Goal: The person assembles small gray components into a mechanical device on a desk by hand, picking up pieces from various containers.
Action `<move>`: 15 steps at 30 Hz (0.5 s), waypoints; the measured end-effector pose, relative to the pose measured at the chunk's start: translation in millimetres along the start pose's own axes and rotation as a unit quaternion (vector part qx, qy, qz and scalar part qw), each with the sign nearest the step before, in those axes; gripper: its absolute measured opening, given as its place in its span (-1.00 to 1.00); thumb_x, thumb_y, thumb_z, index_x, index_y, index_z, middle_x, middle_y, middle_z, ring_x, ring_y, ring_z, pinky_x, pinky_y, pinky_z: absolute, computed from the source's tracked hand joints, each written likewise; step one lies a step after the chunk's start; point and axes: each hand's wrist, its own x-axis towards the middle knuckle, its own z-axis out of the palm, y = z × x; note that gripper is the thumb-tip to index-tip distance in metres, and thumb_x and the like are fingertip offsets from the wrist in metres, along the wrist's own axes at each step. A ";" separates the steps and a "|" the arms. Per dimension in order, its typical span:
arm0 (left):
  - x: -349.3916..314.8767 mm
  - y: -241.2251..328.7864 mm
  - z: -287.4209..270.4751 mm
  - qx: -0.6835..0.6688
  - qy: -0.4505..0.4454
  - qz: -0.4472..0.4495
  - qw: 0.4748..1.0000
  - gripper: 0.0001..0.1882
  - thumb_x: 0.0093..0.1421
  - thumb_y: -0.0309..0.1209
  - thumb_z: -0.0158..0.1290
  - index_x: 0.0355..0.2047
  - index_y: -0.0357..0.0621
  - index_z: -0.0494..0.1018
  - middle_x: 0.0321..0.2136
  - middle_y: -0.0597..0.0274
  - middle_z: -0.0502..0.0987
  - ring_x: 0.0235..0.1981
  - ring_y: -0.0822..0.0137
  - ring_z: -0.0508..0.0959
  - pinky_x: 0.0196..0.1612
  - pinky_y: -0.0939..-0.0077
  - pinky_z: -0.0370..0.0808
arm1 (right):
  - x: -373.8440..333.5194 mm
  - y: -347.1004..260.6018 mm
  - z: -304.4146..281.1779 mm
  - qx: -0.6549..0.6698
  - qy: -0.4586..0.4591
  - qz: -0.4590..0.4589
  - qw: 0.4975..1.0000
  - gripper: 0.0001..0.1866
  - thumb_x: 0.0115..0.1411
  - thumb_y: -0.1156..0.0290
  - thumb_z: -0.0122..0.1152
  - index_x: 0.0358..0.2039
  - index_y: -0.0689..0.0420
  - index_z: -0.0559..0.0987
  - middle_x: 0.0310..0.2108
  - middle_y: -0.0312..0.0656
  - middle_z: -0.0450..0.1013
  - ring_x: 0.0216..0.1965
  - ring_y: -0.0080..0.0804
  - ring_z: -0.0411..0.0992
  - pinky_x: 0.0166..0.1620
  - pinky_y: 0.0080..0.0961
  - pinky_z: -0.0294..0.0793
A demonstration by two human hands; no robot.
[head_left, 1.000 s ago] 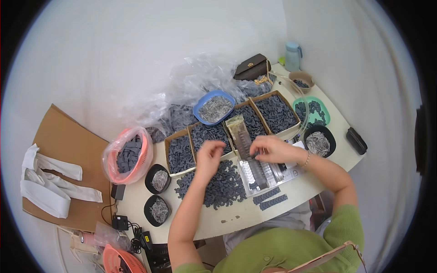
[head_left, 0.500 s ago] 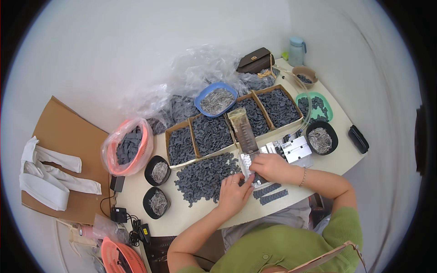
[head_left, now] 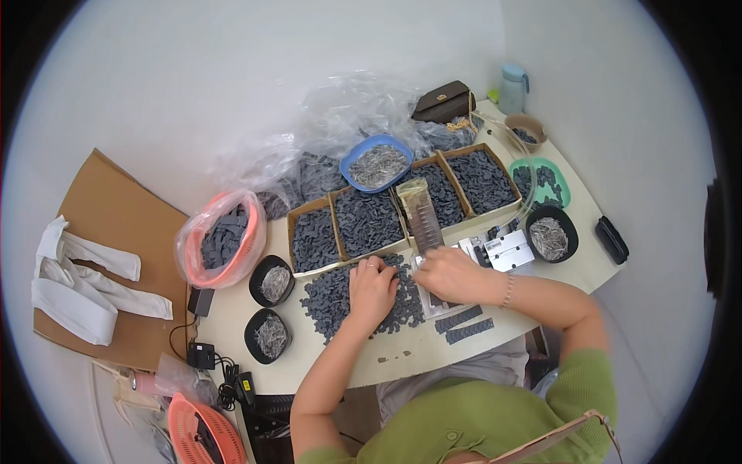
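My left hand (head_left: 373, 290) rests on the heap of small dark grey plastic parts (head_left: 325, 303), its fingers curled down among them; what they pinch is hidden. My right hand (head_left: 456, 277) is over the metal fixture (head_left: 506, 252), fingers bent together at its left end, and I cannot make out what is in them. A clear ribbed chute (head_left: 422, 219) rises from the fixture behind that hand. Two strips of joined dark grey parts (head_left: 469, 330) lie on the table just in front of the fixture.
A divided cardboard box (head_left: 309, 271) of grey parts stands behind the heap, a blue bowl (head_left: 343, 168) of metal pins on its edge. Black bowls (head_left: 254, 350) of pins stand left and right. A pink basket (head_left: 255, 224) and a green tray (head_left: 562, 179) hold grey parts.
My left hand has left the fixture and moved left and away from me onto the heap of parts. My right hand has shifted slightly at the fixture. The whole view has shifted a little.
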 end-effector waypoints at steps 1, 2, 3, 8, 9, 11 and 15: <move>3.4 0.7 1.6 0.009 -0.015 -0.004 1.000 -0.86 -0.03 -0.48 0.19 -0.40 -0.14 0.53 -0.35 0.22 0.44 -0.23 0.15 0.43 -0.21 0.29 0.30 | 12.2 7.4 17.7 -0.008 0.078 -0.009 0.997 -0.91 -0.07 0.41 0.14 -0.52 0.11 0.57 -0.46 -0.25 0.48 -0.29 -0.32 0.41 -0.24 -0.42 0.39; 5.6 1.0 1.3 0.022 -0.030 -0.008 0.999 -0.88 -0.03 -0.48 0.19 -0.42 -0.14 0.52 -0.35 0.22 0.44 -0.23 0.15 0.43 -0.21 0.29 0.30 | 23.0 10.9 27.9 -0.015 0.159 -0.021 0.987 -0.92 -0.06 0.41 0.14 -0.54 0.07 0.58 -0.48 -0.28 0.47 -0.28 -0.33 0.40 -0.22 -0.41 0.38; 6.7 0.9 -0.1 0.018 -0.020 -0.011 1.000 -0.89 -0.02 -0.49 0.18 -0.44 -0.14 0.50 -0.36 0.20 0.45 -0.24 0.14 0.43 -0.21 0.28 0.31 | 29.8 12.2 35.4 -0.043 0.147 -0.019 0.988 -0.92 -0.05 0.41 0.14 -0.53 0.07 0.58 -0.47 -0.28 0.47 -0.27 -0.34 0.40 -0.20 -0.42 0.37; 6.7 7.4 -14.9 -0.041 0.020 -0.060 0.997 -0.93 0.02 -0.54 0.12 -0.47 -0.18 0.44 -0.43 0.12 0.48 -0.30 0.07 0.45 -0.23 0.23 0.33 | 43.6 13.3 50.0 -0.073 0.103 -0.010 0.992 -0.92 -0.03 0.41 0.13 -0.50 0.05 0.58 -0.47 -0.29 0.47 -0.22 -0.38 0.40 -0.12 -0.43 0.33; 5.8 9.0 -17.0 -0.052 0.020 -0.060 0.997 -0.93 0.02 -0.55 0.11 -0.45 -0.19 0.44 -0.43 0.11 0.48 -0.31 0.06 0.46 -0.23 0.23 0.34 | 42.8 15.0 50.1 -0.050 0.111 -0.014 0.992 -0.92 -0.02 0.41 0.13 -0.49 0.06 0.58 -0.47 -0.28 0.47 -0.23 -0.36 0.40 -0.14 -0.41 0.35; 2.0 11.6 -20.0 -0.073 0.023 -0.063 0.995 -0.93 0.03 -0.57 0.09 -0.43 -0.21 0.44 -0.44 0.08 0.49 -0.34 0.03 0.46 -0.23 0.22 0.36 | 39.4 19.4 44.6 -0.007 0.125 -0.024 0.992 -0.91 -0.02 0.42 0.13 -0.47 0.06 0.57 -0.48 -0.25 0.47 -0.24 -0.34 0.41 -0.17 -0.38 0.39; -7.4 11.2 -11.9 -0.108 0.018 -0.022 0.994 -0.89 0.06 -0.60 0.08 -0.36 -0.19 0.46 -0.42 0.10 0.49 -0.34 0.08 0.47 -0.24 0.26 0.40 | 6.7 23.3 21.5 0.088 0.077 0.047 0.992 -0.83 -0.09 0.37 0.23 -0.44 0.09 0.52 -0.46 -0.26 0.42 -0.34 -0.30 0.40 -0.27 -0.31 0.44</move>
